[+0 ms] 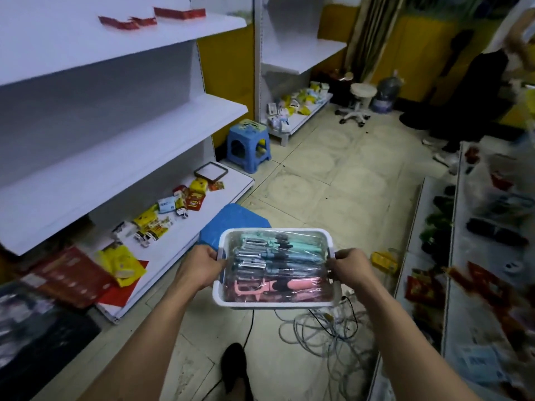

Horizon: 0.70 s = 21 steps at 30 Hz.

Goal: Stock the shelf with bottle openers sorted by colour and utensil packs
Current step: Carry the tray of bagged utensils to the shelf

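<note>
White basket [273,301] of wrapped bottle openers [278,267] — teal, blue, pink — each hand's grip clamped on its ends

Floor: pale worn square tiles [333,180], a tangle of grey cables [327,328] lying near the right.
Walls: yellow panels [417,53] behind white metal shelving [115,134].
Furniture: small blue plastic stool [249,146], white round swivel stool [357,102].
Light: dim, cool.
</note>
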### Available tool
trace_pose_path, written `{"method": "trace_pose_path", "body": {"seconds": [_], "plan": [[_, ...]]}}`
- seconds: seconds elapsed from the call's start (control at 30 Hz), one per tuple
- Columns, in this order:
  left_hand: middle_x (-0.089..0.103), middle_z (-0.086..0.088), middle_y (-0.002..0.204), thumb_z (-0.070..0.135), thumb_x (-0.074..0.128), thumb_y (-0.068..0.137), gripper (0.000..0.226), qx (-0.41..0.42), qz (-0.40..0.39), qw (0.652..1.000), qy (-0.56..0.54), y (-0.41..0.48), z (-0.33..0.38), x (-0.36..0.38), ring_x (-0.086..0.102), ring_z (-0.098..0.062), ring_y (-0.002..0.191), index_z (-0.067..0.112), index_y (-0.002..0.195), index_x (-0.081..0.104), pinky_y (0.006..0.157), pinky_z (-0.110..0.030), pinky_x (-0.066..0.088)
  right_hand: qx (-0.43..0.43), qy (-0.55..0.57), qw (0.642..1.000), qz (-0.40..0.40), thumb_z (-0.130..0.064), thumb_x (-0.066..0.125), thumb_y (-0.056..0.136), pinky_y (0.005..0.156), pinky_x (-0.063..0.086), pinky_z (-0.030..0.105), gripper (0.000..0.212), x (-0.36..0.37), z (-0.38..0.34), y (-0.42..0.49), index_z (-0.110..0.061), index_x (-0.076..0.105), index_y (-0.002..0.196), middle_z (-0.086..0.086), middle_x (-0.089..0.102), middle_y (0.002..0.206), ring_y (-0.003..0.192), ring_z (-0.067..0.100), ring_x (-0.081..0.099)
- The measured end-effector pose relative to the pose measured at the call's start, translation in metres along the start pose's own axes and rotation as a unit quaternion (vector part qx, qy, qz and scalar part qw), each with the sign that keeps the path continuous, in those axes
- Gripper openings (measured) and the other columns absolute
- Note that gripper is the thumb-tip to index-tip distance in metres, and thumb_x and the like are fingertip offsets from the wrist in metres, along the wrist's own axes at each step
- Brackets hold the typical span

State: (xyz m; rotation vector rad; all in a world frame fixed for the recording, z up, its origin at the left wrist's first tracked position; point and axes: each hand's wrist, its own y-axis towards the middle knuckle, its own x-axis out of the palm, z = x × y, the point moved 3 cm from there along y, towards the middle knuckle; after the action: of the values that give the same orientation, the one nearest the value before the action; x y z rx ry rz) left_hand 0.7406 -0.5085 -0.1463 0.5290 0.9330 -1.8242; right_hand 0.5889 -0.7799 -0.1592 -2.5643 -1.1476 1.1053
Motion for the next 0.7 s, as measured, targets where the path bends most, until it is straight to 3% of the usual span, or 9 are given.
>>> {"method": "trace_pose_path", "body": {"seconds": [0.2,0.4,0.6,0.7], "plan": [[0.064,-0.001,0.069,0.028,0.068,0.087,0.022,-0.013,-0.006,1.000,0.001,0.102,0.012,-0.035,0.059,-0.014,0.063,0.014,0.073,0.061,0.055,-0.027,0.045,0.000,-0.033,0.999,-0.022,-0.001,0.063,0.077,0.056,0.047,0.029,0.016,0.040,-0.072,0.076,-0.003,0.069,0.063,0.009,0.067,0.057,0.049,0.017,0.058],[0.065,-0.001,0.075,0.029,0.070,0.084,0.018,-0.036,0.002,0.999,-0.013,0.180,0.014,-0.065,0.059,-0.014,0.069,0.014,0.078,0.062,0.058,-0.026,0.043,-0.014,-0.033,0.998,-0.056,0.002,0.063,0.079,0.054,0.045,0.030,0.017,0.069,-0.131,0.141,0.003,0.067,0.062,0.008,0.061,0.050,0.045,0.016,0.056],[0.069,-0.011,0.079,0.029,0.067,0.087,0.023,-0.072,0.037,0.997,-0.020,0.239,0.026,-0.074,0.064,-0.027,0.077,0.011,0.075,0.062,0.069,-0.034,0.050,-0.024,-0.044,0.994,-0.102,0.002,0.063,0.077,0.053,0.047,0.029,0.012,0.092,-0.178,0.216,0.012,0.067,0.072,0.010,0.061,0.053,0.045,0.016,0.057],[0.064,-0.020,0.067,0.025,0.070,0.085,0.027,-0.076,0.059,0.995,-0.042,0.264,0.033,-0.076,0.062,-0.029,0.064,0.011,0.064,0.060,0.070,-0.043,0.055,-0.048,-0.049,0.988,-0.137,0.001,0.063,0.077,0.056,0.050,0.032,0.012,0.103,-0.205,0.263,0.011,0.069,0.075,0.012,0.063,0.057,0.051,0.021,0.058]]}}
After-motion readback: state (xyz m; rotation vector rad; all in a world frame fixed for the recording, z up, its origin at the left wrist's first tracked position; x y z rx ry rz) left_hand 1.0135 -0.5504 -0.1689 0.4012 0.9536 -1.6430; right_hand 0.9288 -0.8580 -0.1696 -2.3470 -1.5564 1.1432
